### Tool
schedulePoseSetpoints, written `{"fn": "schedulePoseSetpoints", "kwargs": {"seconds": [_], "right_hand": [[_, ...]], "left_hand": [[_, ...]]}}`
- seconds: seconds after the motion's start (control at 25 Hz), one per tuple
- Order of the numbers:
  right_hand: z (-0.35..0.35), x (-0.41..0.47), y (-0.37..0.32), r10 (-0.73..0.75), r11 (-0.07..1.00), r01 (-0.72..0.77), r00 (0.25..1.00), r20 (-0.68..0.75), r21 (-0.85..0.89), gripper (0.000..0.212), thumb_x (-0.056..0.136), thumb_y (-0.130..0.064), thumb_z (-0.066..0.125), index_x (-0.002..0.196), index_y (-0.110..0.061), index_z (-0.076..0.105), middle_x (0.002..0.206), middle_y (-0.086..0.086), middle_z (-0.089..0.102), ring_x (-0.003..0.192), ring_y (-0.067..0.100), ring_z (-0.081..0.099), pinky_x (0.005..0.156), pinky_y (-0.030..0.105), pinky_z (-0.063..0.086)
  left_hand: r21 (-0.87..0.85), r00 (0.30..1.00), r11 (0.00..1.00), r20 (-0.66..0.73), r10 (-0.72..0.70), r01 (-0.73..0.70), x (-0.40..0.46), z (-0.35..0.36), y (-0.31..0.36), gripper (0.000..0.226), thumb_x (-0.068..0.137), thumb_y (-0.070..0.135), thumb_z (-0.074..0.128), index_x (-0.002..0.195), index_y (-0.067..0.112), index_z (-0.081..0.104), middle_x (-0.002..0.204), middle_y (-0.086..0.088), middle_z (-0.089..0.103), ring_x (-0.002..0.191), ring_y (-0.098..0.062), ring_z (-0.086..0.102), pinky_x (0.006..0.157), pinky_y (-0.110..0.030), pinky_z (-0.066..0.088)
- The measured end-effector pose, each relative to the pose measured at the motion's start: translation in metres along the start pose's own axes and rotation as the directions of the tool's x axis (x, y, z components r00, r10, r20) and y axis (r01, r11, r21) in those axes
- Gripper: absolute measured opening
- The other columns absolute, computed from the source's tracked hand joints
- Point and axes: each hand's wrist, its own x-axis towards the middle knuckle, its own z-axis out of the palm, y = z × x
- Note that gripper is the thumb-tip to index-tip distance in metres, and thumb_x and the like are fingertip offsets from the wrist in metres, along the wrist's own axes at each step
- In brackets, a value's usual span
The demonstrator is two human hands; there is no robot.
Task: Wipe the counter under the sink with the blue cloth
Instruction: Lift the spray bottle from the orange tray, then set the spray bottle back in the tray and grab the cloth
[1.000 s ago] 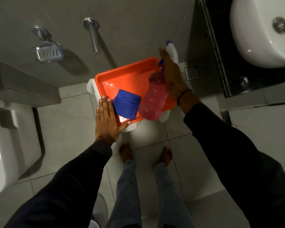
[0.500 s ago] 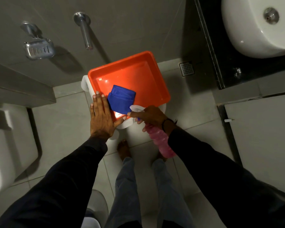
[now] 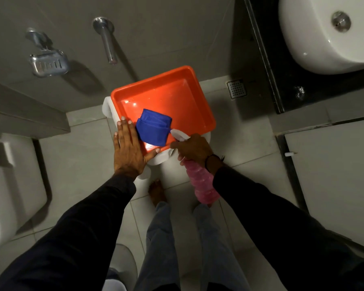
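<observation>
A folded blue cloth (image 3: 153, 130) lies in the near left corner of an orange tray (image 3: 177, 95), which rests on a white stool (image 3: 158, 159). My left hand (image 3: 129, 151) lies flat on the tray's near left rim, fingers spread, touching the cloth's edge. My right hand (image 3: 194, 151) grips a pink spray bottle (image 3: 203, 184) by its neck; the white nozzle (image 3: 179, 134) points at the cloth. The black counter (image 3: 282, 85) under the white sink (image 3: 324, 32) is at the upper right.
A toilet (image 3: 11, 185) stands at the left. On the grey wall hang a metal soap dish (image 3: 48, 64) and a spout (image 3: 106, 42). A floor drain (image 3: 236, 89) sits beside the counter. A white cabinet door (image 3: 334, 164) is at the right. My bare feet stand below the stool.
My right hand brought the spray bottle down from over the tray's far right to its near edge, nozzle now aimed at the cloth. The left hand stayed on the tray rim.
</observation>
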Motion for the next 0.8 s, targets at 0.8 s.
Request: {"fn": "schedulePoseSetpoints", "kwargs": {"seconds": [0.8], "right_hand": [[-0.032, 0.021, -0.061, -0.644, 0.764, 0.543, 0.613, -0.458, -0.348, 0.058, 0.086, -0.051, 0.071, 0.128, -0.014, 0.057, 0.104, 0.008, 0.075, 0.087, 0.017, 0.070, 0.082, 0.036, 0.062]], "left_hand": [[0.000, 0.999, 1.000, 0.038, -0.023, 0.023, 0.001, -0.011, 0.003, 0.122, 0.080, 0.083, 0.039, 0.162, 0.004, -0.004, 0.171, -0.020, -0.005, 0.159, -0.038, -0.002, 0.128, -0.056, 0.005]]}}
